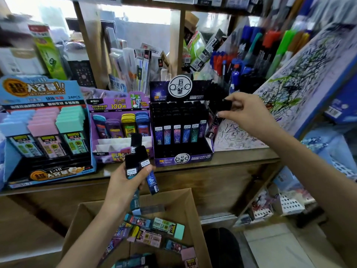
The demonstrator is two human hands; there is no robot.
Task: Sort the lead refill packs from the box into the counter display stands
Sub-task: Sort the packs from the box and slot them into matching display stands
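Both grasping: L hand grips several refill packs over box, R hand pinches 1 pack.

We see blue, pink and mint packs in a blue stand, beside a purple stand and a starry black-violet stand.
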